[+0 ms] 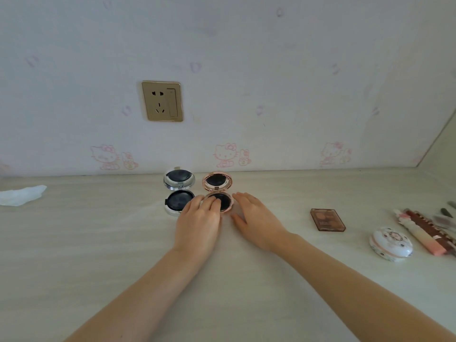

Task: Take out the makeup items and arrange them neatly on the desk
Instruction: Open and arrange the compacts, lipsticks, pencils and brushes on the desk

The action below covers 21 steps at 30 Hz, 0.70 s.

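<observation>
Two round compacts stand open side by side near the wall: a silver one on the left and a rose-gold one on the right, each with its lid up and a dark pad inside. My left hand rests across the bases of both, its fingertips on the rose-gold compact's dark pad. My right hand lies flat on the desk just right of that compact, with its fingers spread and close to the rim. Neither hand grips anything.
A brown eyeshadow palette lies to the right. Further right lie a white patterned round case and a bunch of brushes and tubes at the desk's edge. A crumpled tissue lies far left. A socket is on the wall.
</observation>
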Each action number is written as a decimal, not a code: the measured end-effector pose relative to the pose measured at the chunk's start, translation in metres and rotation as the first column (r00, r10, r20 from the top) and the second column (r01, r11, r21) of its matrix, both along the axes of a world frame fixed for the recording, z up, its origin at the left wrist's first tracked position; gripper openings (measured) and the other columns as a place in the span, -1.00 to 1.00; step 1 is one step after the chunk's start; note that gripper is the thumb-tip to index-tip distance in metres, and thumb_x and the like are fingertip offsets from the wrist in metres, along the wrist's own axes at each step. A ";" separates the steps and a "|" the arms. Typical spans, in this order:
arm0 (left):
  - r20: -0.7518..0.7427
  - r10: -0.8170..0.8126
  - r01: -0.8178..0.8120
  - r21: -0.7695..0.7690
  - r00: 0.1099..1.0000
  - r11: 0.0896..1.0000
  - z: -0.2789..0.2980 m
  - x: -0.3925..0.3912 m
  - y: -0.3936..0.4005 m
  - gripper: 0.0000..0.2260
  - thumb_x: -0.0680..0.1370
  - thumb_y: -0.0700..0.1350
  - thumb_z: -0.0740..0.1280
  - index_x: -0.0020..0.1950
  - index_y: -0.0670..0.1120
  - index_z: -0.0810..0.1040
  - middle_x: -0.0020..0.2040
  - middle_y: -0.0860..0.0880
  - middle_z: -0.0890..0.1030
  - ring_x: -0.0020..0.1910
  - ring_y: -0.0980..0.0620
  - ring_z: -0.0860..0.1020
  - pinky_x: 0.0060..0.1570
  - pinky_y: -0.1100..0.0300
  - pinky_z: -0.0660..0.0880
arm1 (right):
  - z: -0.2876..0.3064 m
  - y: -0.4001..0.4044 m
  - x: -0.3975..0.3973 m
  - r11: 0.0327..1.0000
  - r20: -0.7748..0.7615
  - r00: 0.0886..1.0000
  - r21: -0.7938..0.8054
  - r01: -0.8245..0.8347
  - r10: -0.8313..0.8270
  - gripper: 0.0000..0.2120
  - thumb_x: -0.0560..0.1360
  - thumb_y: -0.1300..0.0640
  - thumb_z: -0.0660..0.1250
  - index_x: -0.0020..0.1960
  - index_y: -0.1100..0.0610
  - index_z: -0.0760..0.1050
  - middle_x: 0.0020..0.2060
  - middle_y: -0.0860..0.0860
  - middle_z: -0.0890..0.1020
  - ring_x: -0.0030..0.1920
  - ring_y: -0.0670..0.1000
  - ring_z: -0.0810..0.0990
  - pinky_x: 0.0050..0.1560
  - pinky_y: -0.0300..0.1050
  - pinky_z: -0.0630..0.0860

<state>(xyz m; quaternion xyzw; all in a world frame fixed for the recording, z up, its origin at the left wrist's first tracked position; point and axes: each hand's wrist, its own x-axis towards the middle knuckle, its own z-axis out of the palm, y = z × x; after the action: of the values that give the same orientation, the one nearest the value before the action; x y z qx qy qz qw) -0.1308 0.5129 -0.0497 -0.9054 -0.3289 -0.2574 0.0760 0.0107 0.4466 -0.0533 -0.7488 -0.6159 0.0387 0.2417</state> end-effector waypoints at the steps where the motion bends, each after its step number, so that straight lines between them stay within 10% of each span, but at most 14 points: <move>1: 0.002 -0.017 0.017 -0.018 1.000 1.000 0.001 0.001 -0.004 -0.68 0.25 -0.21 0.56 -0.02 -0.19 0.66 -0.10 -0.07 0.69 -0.05 -0.11 0.64 -0.07 0.07 0.60 | 0.002 -0.006 0.003 1.000 0.008 1.000 -0.022 0.022 -0.021 -0.51 0.59 0.10 0.19 0.48 0.16 0.20 0.44 0.09 0.33 0.49 0.05 0.18 0.43 -0.17 0.10; 21: 0.091 -0.432 0.441 -0.139 0.897 0.886 -0.006 0.095 -0.138 -0.70 0.54 -0.07 0.24 0.25 -0.09 0.53 0.13 -0.03 0.60 0.26 -0.02 0.43 0.17 0.12 0.40 | 0.039 -0.206 0.088 0.946 0.274 0.914 -0.040 0.322 -0.299 -0.55 0.60 0.08 0.18 0.47 0.09 0.25 0.40 0.07 0.38 0.48 0.01 0.18 0.36 -0.17 0.16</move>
<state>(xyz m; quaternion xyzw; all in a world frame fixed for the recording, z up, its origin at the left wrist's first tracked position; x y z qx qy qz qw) -0.0359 0.3745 -0.0556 -0.9515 -0.1379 -0.2672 -0.0645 0.0990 0.2405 -0.0142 -0.8450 -0.5137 -0.0746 0.1285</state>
